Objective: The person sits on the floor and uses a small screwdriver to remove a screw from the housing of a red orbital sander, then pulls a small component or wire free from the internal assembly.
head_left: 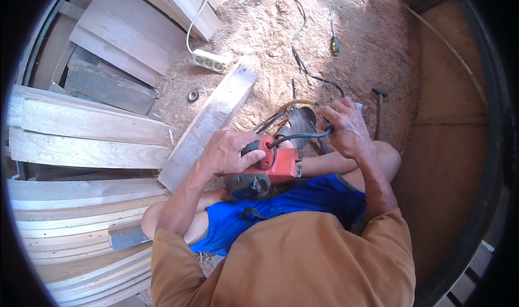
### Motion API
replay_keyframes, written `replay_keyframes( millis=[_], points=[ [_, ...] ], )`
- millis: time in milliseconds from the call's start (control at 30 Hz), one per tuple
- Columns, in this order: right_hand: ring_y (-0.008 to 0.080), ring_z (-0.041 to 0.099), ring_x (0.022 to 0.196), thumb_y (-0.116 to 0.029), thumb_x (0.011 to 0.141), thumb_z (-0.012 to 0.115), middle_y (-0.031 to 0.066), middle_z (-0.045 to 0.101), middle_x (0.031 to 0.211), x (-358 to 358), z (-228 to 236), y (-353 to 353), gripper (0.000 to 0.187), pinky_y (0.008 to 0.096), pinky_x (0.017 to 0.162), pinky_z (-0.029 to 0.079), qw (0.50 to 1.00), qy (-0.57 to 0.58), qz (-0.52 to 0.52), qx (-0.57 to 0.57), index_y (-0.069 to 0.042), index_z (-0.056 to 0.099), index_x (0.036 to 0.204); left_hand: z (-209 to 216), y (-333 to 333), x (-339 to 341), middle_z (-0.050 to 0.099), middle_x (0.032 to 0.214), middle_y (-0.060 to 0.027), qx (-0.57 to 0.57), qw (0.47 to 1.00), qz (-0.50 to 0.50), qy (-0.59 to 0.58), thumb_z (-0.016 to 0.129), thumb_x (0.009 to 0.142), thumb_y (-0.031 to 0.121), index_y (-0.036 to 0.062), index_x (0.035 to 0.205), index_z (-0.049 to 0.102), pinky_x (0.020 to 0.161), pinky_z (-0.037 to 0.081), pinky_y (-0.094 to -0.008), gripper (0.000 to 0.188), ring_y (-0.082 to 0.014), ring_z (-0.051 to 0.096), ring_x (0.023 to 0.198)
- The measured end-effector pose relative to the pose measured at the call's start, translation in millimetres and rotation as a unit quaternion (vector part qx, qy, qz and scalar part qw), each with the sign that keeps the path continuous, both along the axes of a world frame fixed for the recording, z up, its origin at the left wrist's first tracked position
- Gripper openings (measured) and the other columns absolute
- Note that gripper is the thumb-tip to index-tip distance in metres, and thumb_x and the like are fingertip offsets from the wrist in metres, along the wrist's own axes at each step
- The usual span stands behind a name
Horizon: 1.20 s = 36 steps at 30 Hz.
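My left hand [230, 151] is closed around the rear handle of a red and black electric planer [284, 163], which rests over my lap above the blue shorts. A dark power cord [297, 137] comes out of the handle and bends across to my right hand [346, 128]. The fingers of that hand are curled on the cord, near a thicker black part of it. Something small and pale blue shows beside the right fingers, too little to name. Beneath my hands, a sandal [303, 122] is on my foot, and a yellowish curved piece [296, 103] lies just beyond it.
A wooden beam [213, 120] slants on the shavings-covered ground at my left, near a white power strip [208, 61] and a tape roll [193, 96]. Stacked boards [89, 117] fill the left side. A screwdriver [334, 44] and a hammer [379, 109] lie ahead; a brown panel [446, 161] stands right.
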State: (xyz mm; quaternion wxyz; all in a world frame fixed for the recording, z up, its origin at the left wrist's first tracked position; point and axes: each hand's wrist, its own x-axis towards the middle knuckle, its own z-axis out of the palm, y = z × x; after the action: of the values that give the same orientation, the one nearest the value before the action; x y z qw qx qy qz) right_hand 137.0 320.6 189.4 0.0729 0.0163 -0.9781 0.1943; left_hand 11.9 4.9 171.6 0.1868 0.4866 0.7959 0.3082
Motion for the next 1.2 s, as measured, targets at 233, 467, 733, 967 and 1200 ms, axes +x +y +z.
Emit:
replay_keyframes(
  millis=[233, 467, 733, 967, 1200],
  points=[
    [0.0372, 0.058, 0.112, 0.002, 0.078, 0.072, 0.0136, 0.067, 0.102, 10, -15, 46, 0.033, 0.0507, 0.096, 0.045, 0.988, 0.036, 0.024, 0.151, -0.006, 0.063, 0.108, -9, 24, -1, 0.070, 0.077, -0.0184, -0.046, 0.998, -0.033, -0.004, 0.068, 0.096, 0.053, 0.0095, 0.096, 0.071, 0.072, 0.053, -0.0512, 0.043, -0.0409, 0.070, 0.076],
    [0.0365, 0.061, 0.097, -0.008, 0.095, 0.069, 0.0151, 0.064, 0.098, 28, 4, 53, 0.031, 0.0479, 0.083, 0.047, 0.974, -0.209, -0.057, -0.070, -0.007, 0.051, 0.120, -15, 42, 0, 0.071, 0.079, -0.0197, -0.087, 0.993, -0.077, -0.009, 0.070, 0.096, 0.048, 0.0093, 0.099, 0.071, 0.071, 0.054, -0.0522, 0.039, -0.0421, 0.070, 0.078],
    [0.0128, 0.052, 0.084, -0.025, 0.102, 0.067, -0.0010, 0.057, 0.090, 42, 14, 72, 0.031, 0.0319, 0.078, 0.045, 0.882, -0.193, 0.035, -0.428, -0.005, 0.060, 0.125, -19, 35, -9, 0.072, 0.081, -0.0189, -0.083, 0.994, -0.062, -0.030, 0.071, 0.095, 0.046, 0.0095, 0.105, 0.071, 0.073, 0.056, -0.0514, 0.037, -0.0420, 0.072, 0.081],
    [0.0286, 0.067, 0.090, -0.011, 0.097, 0.067, 0.0171, 0.069, 0.097, 35, 36, 49, 0.028, 0.0397, 0.085, 0.051, 0.959, -0.164, 0.021, -0.232, -0.001, 0.071, 0.122, -16, 49, 1, 0.073, 0.084, -0.0190, -0.129, 0.989, -0.075, -0.012, 0.068, 0.097, 0.048, 0.0116, 0.110, 0.072, 0.075, 0.057, -0.0519, 0.039, -0.0411, 0.073, 0.083],
    [0.0407, 0.069, 0.099, -0.006, 0.090, 0.069, 0.0232, 0.072, 0.104, 30, 22, 65, 0.035, 0.0483, 0.089, 0.052, 0.990, -0.132, -0.044, -0.025, -0.002, 0.071, 0.124, -32, 87, 19, 0.074, 0.085, -0.0187, -0.228, 0.964, -0.135, 0.013, 0.064, 0.098, 0.055, 0.0224, 0.124, 0.074, 0.078, 0.057, -0.0534, 0.043, -0.0409, 0.074, 0.084]
  ],
)
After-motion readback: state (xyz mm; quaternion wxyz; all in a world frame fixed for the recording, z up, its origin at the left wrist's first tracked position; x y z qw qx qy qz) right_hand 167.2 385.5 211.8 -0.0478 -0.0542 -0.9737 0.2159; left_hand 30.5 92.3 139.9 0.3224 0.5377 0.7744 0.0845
